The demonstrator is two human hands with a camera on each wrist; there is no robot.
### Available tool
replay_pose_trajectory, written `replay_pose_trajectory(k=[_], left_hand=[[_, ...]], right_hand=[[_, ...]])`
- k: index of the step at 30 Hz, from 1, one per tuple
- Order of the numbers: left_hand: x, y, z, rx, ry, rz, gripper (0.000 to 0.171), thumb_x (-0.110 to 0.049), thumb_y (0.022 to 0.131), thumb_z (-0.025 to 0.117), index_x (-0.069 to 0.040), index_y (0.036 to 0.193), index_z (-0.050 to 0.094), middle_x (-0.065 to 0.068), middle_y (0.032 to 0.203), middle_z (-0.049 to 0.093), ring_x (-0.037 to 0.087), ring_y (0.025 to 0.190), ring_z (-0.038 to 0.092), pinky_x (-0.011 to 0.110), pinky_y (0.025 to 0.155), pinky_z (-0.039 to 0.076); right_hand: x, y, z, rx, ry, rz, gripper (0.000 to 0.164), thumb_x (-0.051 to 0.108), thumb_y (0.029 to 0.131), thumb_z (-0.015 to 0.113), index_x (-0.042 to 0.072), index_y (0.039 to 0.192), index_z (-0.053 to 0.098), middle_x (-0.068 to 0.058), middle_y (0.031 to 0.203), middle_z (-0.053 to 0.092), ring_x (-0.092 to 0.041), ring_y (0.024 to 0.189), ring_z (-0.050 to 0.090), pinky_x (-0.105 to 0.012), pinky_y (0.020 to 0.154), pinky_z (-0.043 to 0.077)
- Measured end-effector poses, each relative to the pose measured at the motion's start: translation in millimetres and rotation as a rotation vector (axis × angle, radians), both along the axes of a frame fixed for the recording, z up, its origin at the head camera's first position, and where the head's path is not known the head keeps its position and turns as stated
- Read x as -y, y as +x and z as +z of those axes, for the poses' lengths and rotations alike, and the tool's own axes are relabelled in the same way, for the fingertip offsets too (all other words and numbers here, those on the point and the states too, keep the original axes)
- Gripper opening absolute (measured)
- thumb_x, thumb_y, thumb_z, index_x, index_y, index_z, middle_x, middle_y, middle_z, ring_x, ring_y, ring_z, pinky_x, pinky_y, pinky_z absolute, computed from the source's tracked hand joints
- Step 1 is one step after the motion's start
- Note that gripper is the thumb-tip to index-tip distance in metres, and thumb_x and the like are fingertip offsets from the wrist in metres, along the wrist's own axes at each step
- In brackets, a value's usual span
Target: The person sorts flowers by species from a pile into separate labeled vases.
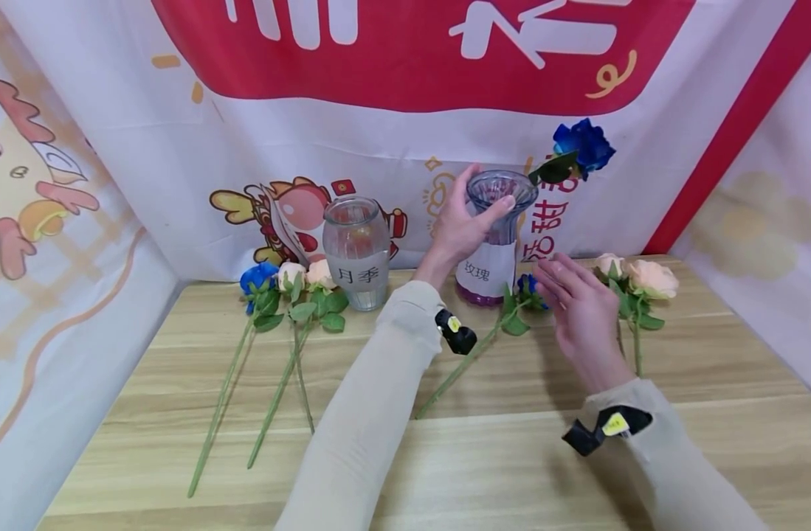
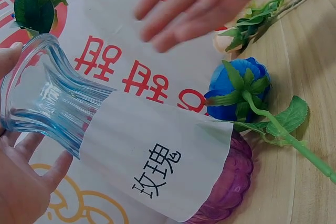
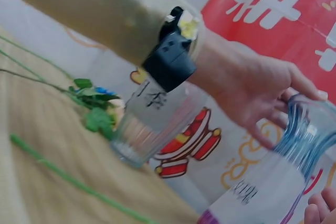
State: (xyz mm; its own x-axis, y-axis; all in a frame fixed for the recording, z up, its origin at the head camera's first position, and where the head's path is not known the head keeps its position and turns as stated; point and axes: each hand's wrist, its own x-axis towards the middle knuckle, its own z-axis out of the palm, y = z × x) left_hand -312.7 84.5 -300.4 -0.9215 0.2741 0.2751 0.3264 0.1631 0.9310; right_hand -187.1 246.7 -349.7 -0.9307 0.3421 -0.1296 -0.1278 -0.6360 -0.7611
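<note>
My left hand (image 1: pixel 460 225) grips the flared neck of a glass vase (image 1: pixel 486 254), its thumb over the rim. The vase has a purple base and a white paper label (image 2: pixel 149 156) with black characters. A blue rose (image 1: pixel 583 147) leans out over the vase's right rim, a dark leaf beneath its bloom. To the right of the vase my right hand (image 1: pixel 581 313) hovers with fingers extended, holding nothing. Close below its fingertips, a second blue rose (image 2: pixel 239 90) lies on the table against the vase base, its green stem pointing toward the front.
A second labelled glass vase (image 1: pixel 357 258) stands to the left. Beside it lie a blue rose (image 1: pixel 259 279), a white rose (image 1: pixel 290 279) and a peach rose (image 1: pixel 321 275). A pale rose (image 1: pixel 609 265) and a peach rose (image 1: pixel 653 279) lie at the right. A printed cloth (image 1: pixel 392 140) hangs behind the wooden table (image 1: pixel 471 472).
</note>
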Motion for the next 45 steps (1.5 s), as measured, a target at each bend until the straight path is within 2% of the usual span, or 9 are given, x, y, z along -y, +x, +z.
replay_pose_trajectory(k=[2,5,10,14,20,24,31,37,45], left_hand=[[0.0,-0.1,-0.4,-0.001,-0.004,-0.001,0.086,-0.045,0.097,0.074,-0.031,0.168,0.027,-0.006,0.171,0.037,0.027,0.157,0.039,0.051,0.126,0.040],[-0.3,0.0,-1.0,0.001,-0.007,-0.002,0.086,-0.045,0.097,0.074,-0.032,0.168,0.027,-0.007,0.171,0.037,0.027,0.157,0.039,0.051,0.126,0.039],[-0.4,0.2,-2.2,0.013,-0.003,-0.003,0.085,-0.046,0.097,0.074,-0.034,0.168,0.027,-0.008,0.171,0.037,0.026,0.157,0.039,0.053,0.125,0.040],[0.2,0.3,-3.2,0.025,-0.002,0.000,0.085,-0.047,0.097,0.074,-0.035,0.167,0.027,-0.008,0.171,0.037,0.026,0.157,0.039,0.054,0.125,0.040],[1.2,-0.2,-4.7,0.030,-0.006,0.000,0.085,-0.048,0.097,0.074,-0.036,0.167,0.027,-0.009,0.170,0.037,0.026,0.156,0.039,0.055,0.125,0.040],[1.8,-0.8,-4.6,0.028,0.002,-0.006,0.085,-0.047,0.098,0.074,-0.036,0.167,0.027,-0.008,0.170,0.038,0.026,0.156,0.040,0.054,0.124,0.041],[2.1,-1.1,-1.8,0.023,-0.002,-0.002,0.085,-0.048,0.097,0.073,-0.036,0.167,0.027,-0.009,0.170,0.038,0.024,0.154,0.041,0.053,0.124,0.042],[1.8,0.6,0.5,0.019,-0.001,-0.007,0.085,-0.046,0.098,0.073,-0.034,0.168,0.027,-0.008,0.170,0.038,0.024,0.154,0.041,0.052,0.124,0.042],[0.8,1.0,0.5,0.014,-0.005,-0.007,0.084,-0.047,0.098,0.073,-0.034,0.167,0.027,-0.006,0.169,0.039,0.024,0.153,0.042,0.052,0.124,0.042]], right_hand=[[-1.8,5.3,-7.8,0.041,0.018,0.014,0.028,0.003,0.095,0.078,0.012,0.121,0.073,-0.003,0.107,0.083,-0.015,0.097,0.081,-0.026,0.091,0.064],[-2.7,12.1,-18.1,0.129,0.067,0.035,0.042,0.005,0.095,0.079,0.012,0.134,0.068,0.001,0.107,0.083,-0.012,0.100,0.079,-0.026,0.097,0.062],[0.0,18.4,-32.5,0.223,0.093,0.104,0.067,0.006,0.099,0.073,0.007,0.159,0.044,0.005,0.102,0.082,-0.010,0.102,0.078,-0.026,0.101,0.060],[5.1,20.5,-43.2,0.292,0.094,0.138,0.063,0.006,0.103,0.067,0.010,0.161,0.043,0.005,0.103,0.081,-0.010,0.104,0.077,-0.026,0.100,0.060],[18.9,18.6,-57.9,0.368,0.261,0.087,0.058,0.005,0.099,0.073,0.005,0.153,0.053,0.003,0.101,0.081,-0.011,0.093,0.079,-0.031,0.093,0.064],[25.8,13.9,-63.3,0.393,0.336,0.099,0.059,0.006,0.097,0.077,0.004,0.152,0.055,0.003,0.097,0.080,-0.011,0.090,0.080,-0.032,0.090,0.065],[32.0,6.3,-66.9,0.395,0.373,0.123,0.070,0.002,0.093,0.080,0.008,0.156,0.051,0.002,0.096,0.082,-0.010,0.087,0.080,-0.032,0.087,0.065],[35.3,3.8,-70.0,0.365,0.350,0.128,0.074,-0.004,0.091,0.078,0.003,0.158,0.046,-0.001,0.093,0.082,-0.011,0.083,0.080,-0.033,0.085,0.066],[34.8,2.3,-68.5,0.402,0.308,0.151,0.078,-0.001,0.093,0.078,0.013,0.161,0.043,-0.001,0.097,0.082,-0.015,0.091,0.081,-0.032,0.089,0.065]])
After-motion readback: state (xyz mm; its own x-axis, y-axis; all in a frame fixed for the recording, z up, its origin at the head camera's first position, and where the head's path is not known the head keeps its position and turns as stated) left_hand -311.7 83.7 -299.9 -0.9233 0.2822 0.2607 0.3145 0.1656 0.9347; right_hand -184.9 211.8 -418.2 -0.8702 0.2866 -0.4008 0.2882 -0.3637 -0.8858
